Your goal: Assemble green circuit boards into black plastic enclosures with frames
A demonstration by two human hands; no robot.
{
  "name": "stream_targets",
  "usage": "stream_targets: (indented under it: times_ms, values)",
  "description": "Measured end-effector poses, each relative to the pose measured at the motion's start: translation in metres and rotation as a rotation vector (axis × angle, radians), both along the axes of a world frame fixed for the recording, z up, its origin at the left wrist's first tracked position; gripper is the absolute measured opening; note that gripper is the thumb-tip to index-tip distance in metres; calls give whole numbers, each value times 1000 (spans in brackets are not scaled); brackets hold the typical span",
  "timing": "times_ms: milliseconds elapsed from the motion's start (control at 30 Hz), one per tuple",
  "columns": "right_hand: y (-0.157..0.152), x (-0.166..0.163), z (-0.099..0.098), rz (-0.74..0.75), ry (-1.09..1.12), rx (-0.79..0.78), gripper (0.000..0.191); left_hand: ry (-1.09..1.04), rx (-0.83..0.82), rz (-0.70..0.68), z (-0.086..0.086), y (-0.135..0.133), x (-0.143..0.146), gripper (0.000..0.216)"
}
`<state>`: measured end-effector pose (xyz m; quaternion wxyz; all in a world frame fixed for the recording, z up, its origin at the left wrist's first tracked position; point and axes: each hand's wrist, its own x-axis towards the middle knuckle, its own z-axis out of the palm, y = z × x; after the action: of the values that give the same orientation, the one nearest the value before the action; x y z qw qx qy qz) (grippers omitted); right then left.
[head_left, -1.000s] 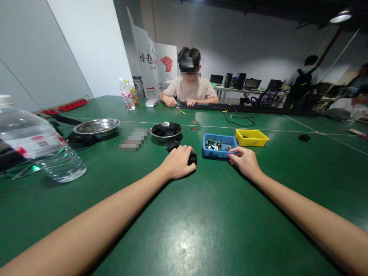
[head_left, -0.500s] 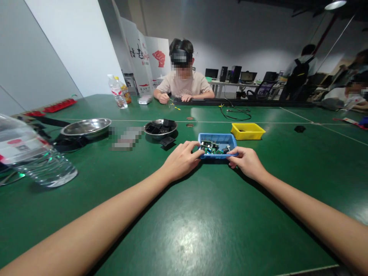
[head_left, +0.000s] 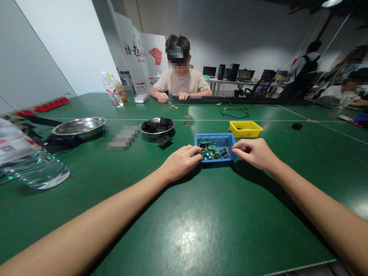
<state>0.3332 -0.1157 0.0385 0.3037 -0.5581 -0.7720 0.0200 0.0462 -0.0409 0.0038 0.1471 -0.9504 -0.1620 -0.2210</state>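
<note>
A small blue tray (head_left: 214,136) with several green circuit boards (head_left: 212,152) stands on the green table (head_left: 201,222) in front of me. My left hand (head_left: 180,163) rests at the tray's near left corner, fingers curled against its rim. My right hand (head_left: 255,153) is at the tray's right end, slightly raised, thumb and forefinger pinched at the rim. Both forearms stretch across the table towards it.
Beyond the blue tray are a yellow tray (head_left: 245,130), a steel bowl of black parts (head_left: 156,126) with one black part (head_left: 163,140) beside it, and an empty steel bowl (head_left: 79,126). A water bottle (head_left: 31,166) lies at left. A person (head_left: 179,82) sits opposite.
My left hand left the black part on the table and went right to the blue tray's left corner. My right hand stayed at the tray's right end and rose a little.
</note>
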Motion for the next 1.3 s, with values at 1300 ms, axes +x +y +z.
stream_targets:
  times_ms: [1300]
  values:
    - [2, -16, -14, 182, -293, 289, 13, -51, 83, -117, -2, -2, 3, 15]
